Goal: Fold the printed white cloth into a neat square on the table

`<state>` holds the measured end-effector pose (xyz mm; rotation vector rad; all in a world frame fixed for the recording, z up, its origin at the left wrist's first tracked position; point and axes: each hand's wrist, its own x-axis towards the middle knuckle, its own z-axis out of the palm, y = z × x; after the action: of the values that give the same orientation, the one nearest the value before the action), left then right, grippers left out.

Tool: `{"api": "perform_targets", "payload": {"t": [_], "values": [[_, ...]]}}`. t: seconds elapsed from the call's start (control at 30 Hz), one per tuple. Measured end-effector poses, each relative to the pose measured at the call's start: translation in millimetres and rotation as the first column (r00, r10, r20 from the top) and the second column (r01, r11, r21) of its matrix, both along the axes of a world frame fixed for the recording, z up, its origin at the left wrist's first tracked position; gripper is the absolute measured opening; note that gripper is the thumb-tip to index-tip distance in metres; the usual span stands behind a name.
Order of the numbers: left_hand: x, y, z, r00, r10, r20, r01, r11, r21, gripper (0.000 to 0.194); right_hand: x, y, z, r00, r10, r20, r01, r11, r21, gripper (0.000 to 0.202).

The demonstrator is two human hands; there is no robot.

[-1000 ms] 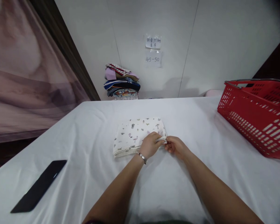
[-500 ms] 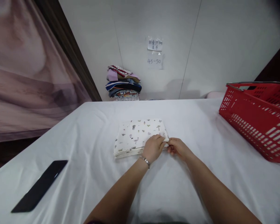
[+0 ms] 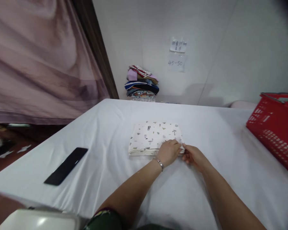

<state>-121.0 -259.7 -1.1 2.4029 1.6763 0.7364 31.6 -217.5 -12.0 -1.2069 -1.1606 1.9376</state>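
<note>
A folded white cloth (image 3: 153, 135) with small plant and animal prints lies flat on the white-covered table. My left hand (image 3: 169, 152), with a bracelet at the wrist, rests over its near right part, fingers bent and closed on the edge. My right hand (image 3: 194, 156) is at the near right corner, where its thumb and fingers pinch the cloth's edge. The two hands are close together at that corner. The layers of the fold show along the near side.
A black flat object (image 3: 66, 166) lies on the table (image 3: 105, 127) at left. At right stands a red basket (image 3: 276, 124). Folded fabrics (image 3: 142, 83) are stacked behind the far edge, below paper signs (image 3: 178, 46). A pink curtain (image 3: 38, 57) hangs at left; a white object (image 3: 40, 220) is at bottom left.
The view has turned to the left, so the table, cloth and basket appear farther right. Both hands remain at the cloth's near right corner.
</note>
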Motion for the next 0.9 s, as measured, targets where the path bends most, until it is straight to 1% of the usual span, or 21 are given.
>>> {"api": "perform_targets", "payload": {"t": [0.17, 0.3, 0.4, 0.53, 0.67, 0.9], "values": [[-2, -1, -3.3, 1.000, -0.011, -0.014, 0.011, 1.000, -0.009, 0.016, 0, -2, -1.1, 0.995, -0.005, 0.098, 0.000, 0.998, 0.056, 0.025], [-5, -1, -7.1, 0.999, -0.032, -0.008, 0.032, 0.999, 0.000, 0.025, 0, -2, -2.8, 0.991, -0.016, 0.136, 0.004, 0.996, 0.092, 0.026], [-5, -1, -9.3, 0.999, -0.021, -0.034, 0.021, 1.000, 0.007, 0.028, 1, -1, -4.7, 0.985, -0.005, 0.170, -0.015, 0.993, 0.115, 0.027], [-4, -2, -11.0, 0.999, -0.009, -0.040, 0.010, 0.999, 0.035, 0.032, 1, -1, -6.8, 0.986, 0.006, 0.169, -0.028, 0.991, 0.131, 0.029], [-3, -4, -11.8, 0.999, 0.002, -0.039, 0.000, 0.999, 0.054, 0.033, 1, -1, -7.7, 0.986, -0.010, 0.167, -0.013, 0.990, 0.139, 0.030], [1, -8, -12.9, 0.995, 0.030, -0.094, -0.023, 0.997, 0.068, 0.039, 1, 0, -11.4, 0.981, -0.049, 0.188, 0.027, 0.993, 0.117, 0.030]]}}
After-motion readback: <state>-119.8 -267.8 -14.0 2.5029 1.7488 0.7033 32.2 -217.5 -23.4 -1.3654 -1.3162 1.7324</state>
